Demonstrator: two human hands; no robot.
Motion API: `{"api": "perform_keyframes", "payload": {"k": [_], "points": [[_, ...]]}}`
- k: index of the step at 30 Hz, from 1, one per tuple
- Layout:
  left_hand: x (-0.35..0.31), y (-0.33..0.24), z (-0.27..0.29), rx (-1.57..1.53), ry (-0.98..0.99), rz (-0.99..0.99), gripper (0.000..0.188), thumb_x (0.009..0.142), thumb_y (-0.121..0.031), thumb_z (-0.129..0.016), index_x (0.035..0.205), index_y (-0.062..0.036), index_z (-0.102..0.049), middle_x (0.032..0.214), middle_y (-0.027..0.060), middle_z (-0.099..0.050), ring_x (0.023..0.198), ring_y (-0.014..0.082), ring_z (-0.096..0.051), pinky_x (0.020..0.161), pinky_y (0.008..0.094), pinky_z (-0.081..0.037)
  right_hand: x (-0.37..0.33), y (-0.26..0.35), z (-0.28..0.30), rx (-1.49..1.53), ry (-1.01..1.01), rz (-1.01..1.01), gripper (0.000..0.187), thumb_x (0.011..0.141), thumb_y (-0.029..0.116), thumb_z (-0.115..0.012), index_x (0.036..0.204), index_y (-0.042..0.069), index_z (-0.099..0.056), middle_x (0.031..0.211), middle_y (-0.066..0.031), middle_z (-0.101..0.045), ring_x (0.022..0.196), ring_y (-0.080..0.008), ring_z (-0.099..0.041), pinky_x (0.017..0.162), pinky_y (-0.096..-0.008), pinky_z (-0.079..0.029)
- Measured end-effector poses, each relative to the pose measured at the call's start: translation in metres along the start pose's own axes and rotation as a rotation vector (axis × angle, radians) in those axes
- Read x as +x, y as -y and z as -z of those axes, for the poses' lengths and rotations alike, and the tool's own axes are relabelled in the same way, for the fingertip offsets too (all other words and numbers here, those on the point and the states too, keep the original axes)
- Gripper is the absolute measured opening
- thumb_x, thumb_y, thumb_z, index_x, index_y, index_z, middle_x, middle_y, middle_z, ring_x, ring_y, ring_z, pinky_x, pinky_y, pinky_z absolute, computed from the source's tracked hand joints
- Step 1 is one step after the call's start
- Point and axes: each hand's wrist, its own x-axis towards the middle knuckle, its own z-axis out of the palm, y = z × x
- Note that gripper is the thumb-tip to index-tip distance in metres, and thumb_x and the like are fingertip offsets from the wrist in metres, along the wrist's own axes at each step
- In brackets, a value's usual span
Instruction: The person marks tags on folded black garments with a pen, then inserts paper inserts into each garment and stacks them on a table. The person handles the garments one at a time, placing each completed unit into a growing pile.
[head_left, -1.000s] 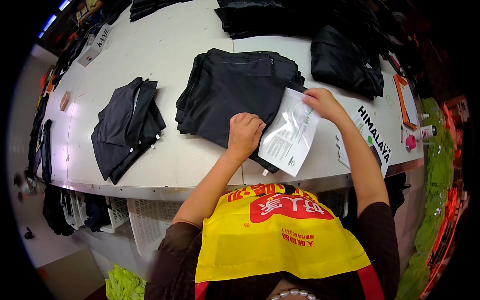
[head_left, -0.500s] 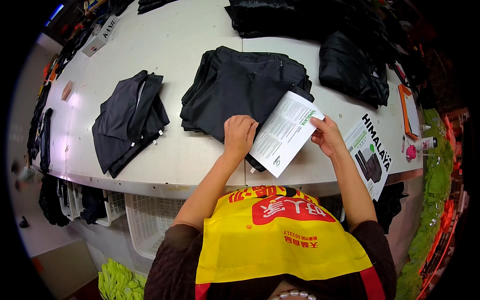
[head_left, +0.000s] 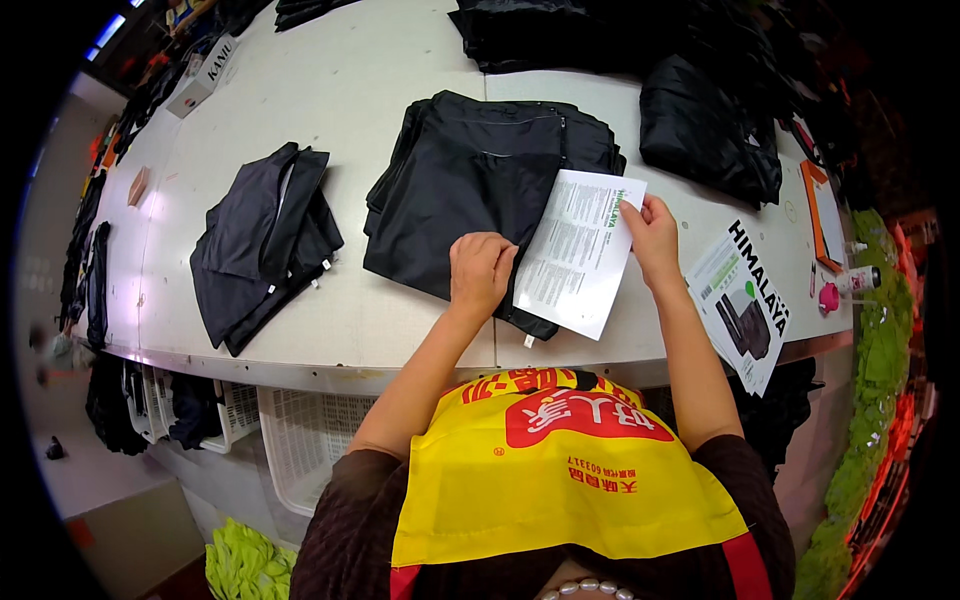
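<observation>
Several folded black garments (head_left: 460, 165) lie stacked in front of me, a zip showing on the top one. At the stack's near edge my left hand (head_left: 482, 272) is closed, its bent fingers pressed on the top garment's cloth; the fingertips are partly hidden. My right hand (head_left: 655, 238) pinches the right edge of a white printed sheet (head_left: 575, 265). The sheet slants over the stack's right side, its left edge close to my left fingers. A small white label (head_left: 529, 341) pokes out below the stack.
More black garments (head_left: 265, 235) lie on the left, and a bulky black pile (head_left: 710, 130) is at the far right. Printed leaflets (head_left: 740, 305), an orange-edged clipboard (head_left: 822, 215) and a bottle (head_left: 860, 280) sit on the right. White baskets (head_left: 300, 450) stand under the table edge (head_left: 340, 375).
My right hand has moved slightly up and the sheet has turned more upright over the stack. The top garment lies flatter on its right side. My left hand has barely moved.
</observation>
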Motion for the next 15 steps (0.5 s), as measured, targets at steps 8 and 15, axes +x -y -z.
{"api": "perform_keyframes", "payload": {"k": [8,15], "points": [[-0.001,-0.014,-0.002,0.012,0.008,0.084,0.007,0.077,-0.011,-0.065,0.079,-0.0058,-0.060,0.082,0.0061,-0.060,0.081,0.0250,-0.054,0.074,0.0365,-0.039,-0.055,0.031,0.013,-0.063,0.450,-0.454,0.033,0.086,0.019,-0.056,0.108,-0.005,-0.055,0.082,-0.0104,-0.066,0.058,-0.0142,-0.062,0.043,-0.0237,-0.048],[-0.001,-0.036,-0.005,-0.135,0.042,-0.002,0.006,0.079,-0.009,-0.062,0.080,-0.0044,-0.059,0.083,0.0089,-0.060,0.078,0.0280,-0.055,0.070,0.0364,-0.040,-0.042,0.018,-0.030,0.015,0.481,-0.451,0.027,0.083,0.015,-0.055,0.098,-0.007,-0.059,0.078,-0.0129,-0.064,0.063,-0.0194,-0.065,0.045,-0.0263,-0.052]]}}
